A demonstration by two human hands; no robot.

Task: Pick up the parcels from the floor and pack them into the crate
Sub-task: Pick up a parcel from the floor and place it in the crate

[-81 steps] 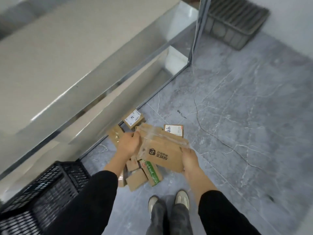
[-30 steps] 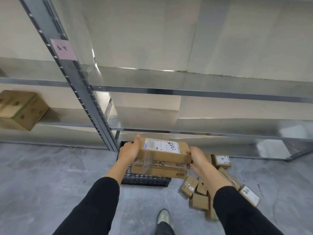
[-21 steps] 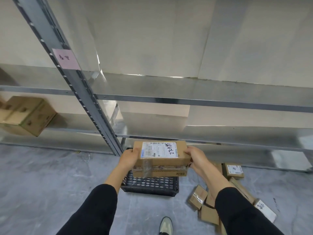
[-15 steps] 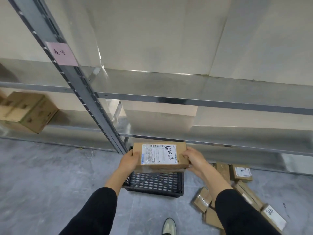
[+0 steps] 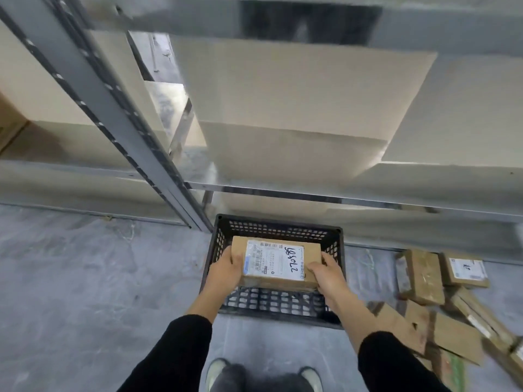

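Holding parcel (image 5: 276,261) over crate (image 5: 271,305)

we counted one black crate (image 5: 278,222), one labelled parcel (image 5: 276,260), at least six loose parcels (image 5: 421,275) on the floor (image 5: 85,278), two shoes (image 5: 216,373), and two hands: left hand (image 5: 223,271), right hand (image 5: 325,274).

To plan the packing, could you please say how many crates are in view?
1. The black crate stands on the floor by the shelving, under the parcel gripped by the left hand and right hand; no other shows.
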